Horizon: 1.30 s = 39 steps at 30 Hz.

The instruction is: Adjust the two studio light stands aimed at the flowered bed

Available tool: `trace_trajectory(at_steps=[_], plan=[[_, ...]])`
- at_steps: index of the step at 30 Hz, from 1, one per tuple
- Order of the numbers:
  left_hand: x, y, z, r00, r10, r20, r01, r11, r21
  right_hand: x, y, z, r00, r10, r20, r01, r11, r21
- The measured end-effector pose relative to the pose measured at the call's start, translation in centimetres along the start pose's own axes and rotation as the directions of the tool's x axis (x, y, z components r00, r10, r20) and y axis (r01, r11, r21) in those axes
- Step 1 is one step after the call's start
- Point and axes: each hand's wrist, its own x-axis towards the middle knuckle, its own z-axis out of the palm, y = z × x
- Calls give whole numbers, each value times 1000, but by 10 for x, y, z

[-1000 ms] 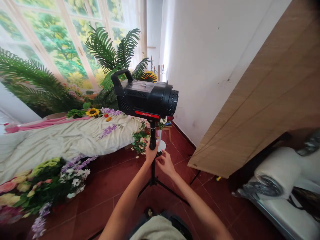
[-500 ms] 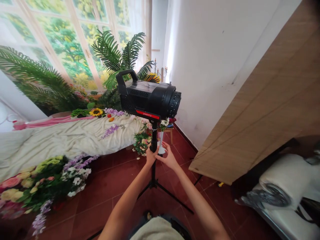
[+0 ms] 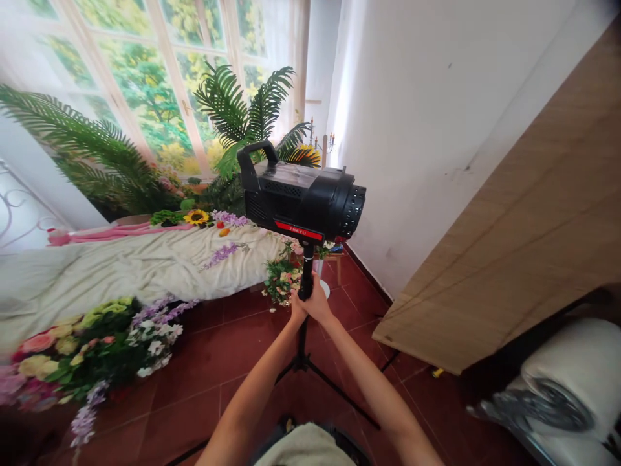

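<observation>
A black studio light [image 3: 305,197] with a top handle and a red label sits on top of a black light stand [image 3: 302,340]. Both of my hands are on the stand's pole below the lamp. My left hand [image 3: 297,307] is wrapped round the pole from the left. My right hand [image 3: 317,301] closes round it from the right, level with the left one or slightly higher. Some fingers of each hand are hidden behind the pole. The stand's legs spread over the red tiled floor [image 3: 194,362] in front of my body.
Left is a bed-like platform with a cream cloth [image 3: 160,265] and flowers [image 3: 97,349]. Palm leaves [image 3: 247,110] rise before a window-picture backdrop [image 3: 160,90]. To the right, a tan panel [image 3: 485,259] leans near the white wall [image 3: 402,97]. A cream upholstered seat [image 3: 577,362] stands lower right.
My right hand has gone from partly open beside the pole to closed round it. The view has shifted a little, so the scene sits further right.
</observation>
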Motion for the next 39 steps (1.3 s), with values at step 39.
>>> trace_trajectory(at_steps=[39], plan=[[-2,-5,11,997,57,-50,-47,981,187,73,-66,-2,953,-295,-70,288,952,-100]])
